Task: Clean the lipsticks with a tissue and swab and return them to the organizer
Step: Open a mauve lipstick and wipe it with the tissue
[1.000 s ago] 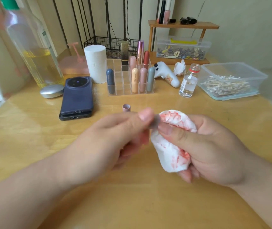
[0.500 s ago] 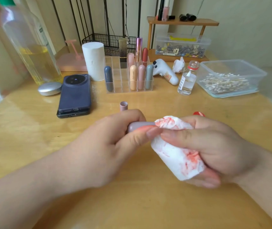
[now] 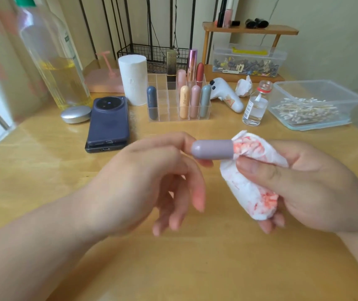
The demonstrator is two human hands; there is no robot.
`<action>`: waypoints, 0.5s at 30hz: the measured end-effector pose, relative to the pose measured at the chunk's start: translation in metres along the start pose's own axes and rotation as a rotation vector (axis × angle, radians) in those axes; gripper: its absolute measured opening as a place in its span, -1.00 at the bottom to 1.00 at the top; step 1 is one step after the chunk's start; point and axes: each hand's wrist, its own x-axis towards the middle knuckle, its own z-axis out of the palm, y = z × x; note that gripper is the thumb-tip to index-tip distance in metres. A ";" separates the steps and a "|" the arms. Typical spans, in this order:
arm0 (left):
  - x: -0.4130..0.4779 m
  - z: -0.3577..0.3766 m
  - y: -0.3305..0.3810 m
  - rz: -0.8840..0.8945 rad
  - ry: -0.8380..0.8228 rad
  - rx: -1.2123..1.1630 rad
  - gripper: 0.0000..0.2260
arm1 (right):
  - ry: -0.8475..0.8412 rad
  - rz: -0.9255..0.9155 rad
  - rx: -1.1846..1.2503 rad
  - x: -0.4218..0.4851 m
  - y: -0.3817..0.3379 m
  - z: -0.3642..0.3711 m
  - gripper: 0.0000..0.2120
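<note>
Two hands meet above the middle of the wooden table (image 3: 43,170). Left hand (image 3: 143,183) pinches a lilac lipstick (image 3: 212,149) by its rounded end between thumb and forefinger, the tube lying level and pointing to 3 o'clock; its other three fingers (image 3: 197,192) hang loose and spread, holding nothing. Right hand (image 3: 308,187) is clamped round a crumpled white tissue (image 3: 251,187) smeared with red, with the thumb pressed on the front of the wad and the remaining fingers curled beneath it. The far end of the lilac lipstick is buried in the top fold of the tissue, so its tip is hidden. At 12 o'clock from the hands stands the clear organizer (image 3: 165,105), well apart from them, with a dark blue lipstick (image 3: 152,101) upright in its front left cell and a peach one (image 3: 184,101), a pink one (image 3: 195,99) and a grey-green one (image 3: 205,99) side by side in the front right cells; several more stand in the rows behind, and the cells between are bare. At 10 o'clock lie two stacked phones (image 3: 108,120), with a white paper roll (image 3: 132,80) behind them, just beside the organizer. At 1 o'clock stands a small glass vial (image 3: 255,107) of clear liquid, and at 2 o'clock a clear plastic box (image 3: 299,92) holds a heap of cotton swabs (image 3: 304,109).
</note>
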 end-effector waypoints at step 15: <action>-0.015 0.009 -0.012 0.344 0.089 0.788 -0.69 | -0.387 0.229 0.337 0.008 0.013 -0.003 -0.72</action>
